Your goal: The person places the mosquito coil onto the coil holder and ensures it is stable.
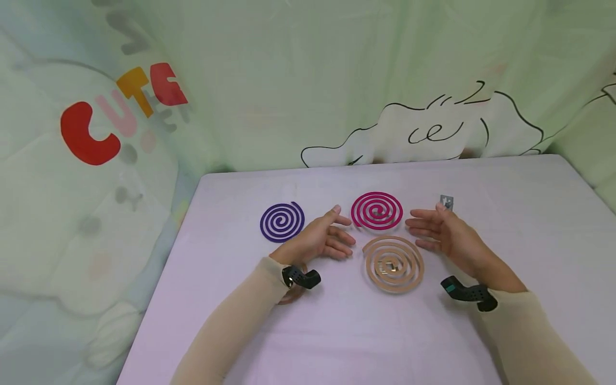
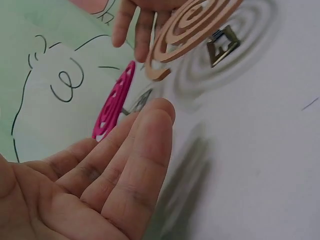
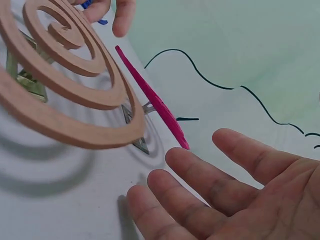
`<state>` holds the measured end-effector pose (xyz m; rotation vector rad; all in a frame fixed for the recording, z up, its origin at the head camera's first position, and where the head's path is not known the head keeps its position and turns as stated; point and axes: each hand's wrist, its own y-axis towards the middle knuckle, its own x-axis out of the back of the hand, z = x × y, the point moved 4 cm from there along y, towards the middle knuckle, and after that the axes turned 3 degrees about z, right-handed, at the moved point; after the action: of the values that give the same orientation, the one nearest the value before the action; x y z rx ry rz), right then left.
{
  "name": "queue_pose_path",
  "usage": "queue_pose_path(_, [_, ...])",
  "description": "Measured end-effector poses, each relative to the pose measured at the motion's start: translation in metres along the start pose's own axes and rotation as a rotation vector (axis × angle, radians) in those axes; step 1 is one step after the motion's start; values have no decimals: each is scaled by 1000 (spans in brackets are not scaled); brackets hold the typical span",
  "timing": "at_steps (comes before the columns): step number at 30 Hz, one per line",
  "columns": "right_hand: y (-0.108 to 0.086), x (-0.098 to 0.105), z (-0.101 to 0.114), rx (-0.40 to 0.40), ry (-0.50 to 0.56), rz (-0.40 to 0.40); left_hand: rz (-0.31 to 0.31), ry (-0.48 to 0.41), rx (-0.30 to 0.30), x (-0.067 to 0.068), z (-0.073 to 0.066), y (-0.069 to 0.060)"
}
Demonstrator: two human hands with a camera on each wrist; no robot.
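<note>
A tan mosquito coil (image 1: 420, 262) and a pink mosquito coil (image 1: 378, 210) are raised over the table on metal stands, throwing ring-shaped shadows. Beneath the tan one shows a brass-coloured stand (image 2: 223, 47). To their left is my left hand (image 1: 332, 238), fingers spread loosely and holding nothing. My right hand (image 1: 445, 232) faces it from the other side, palm inward, also holding nothing. A purple coil (image 1: 281, 220) is behind the left wrist. Another, brownish coil (image 1: 291, 300) is mostly hidden under that wrist.
A small grey metal stand (image 1: 446, 201) lies just beyond the right hand. The table (image 1: 337, 342) has a pale lilac cover. Printed curtains (image 1: 269, 96) hang behind it and at its left. Each wrist wears a black camera band (image 1: 464, 291).
</note>
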<state>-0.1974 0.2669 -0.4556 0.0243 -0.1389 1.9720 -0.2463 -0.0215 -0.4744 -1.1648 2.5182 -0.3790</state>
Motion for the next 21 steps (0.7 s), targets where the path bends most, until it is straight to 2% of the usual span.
queue_pose_path(4, [2, 7, 4, 7, 37, 0, -38, 1, -27, 14, -10, -5])
queue_pose_path(8, [4, 18, 9, 37, 79, 7, -111, 3, -68, 34, -23, -11])
queue_pose_path(10, [4, 25, 13, 66, 125, 13, -162, 0, -86, 45, -30, -14])
queue_pose_path(15, [4, 45, 23, 139, 233, 19, -312, 54, -147, 80, -46, -27])
queue_pose_path(18, [5, 60, 25, 121, 235, 0, -403, 92, -169, 103, -49, -35])
queue_pose_path(21, [4, 76, 23, 83, 259, -38, -474, 109, -163, 123, -48, -42])
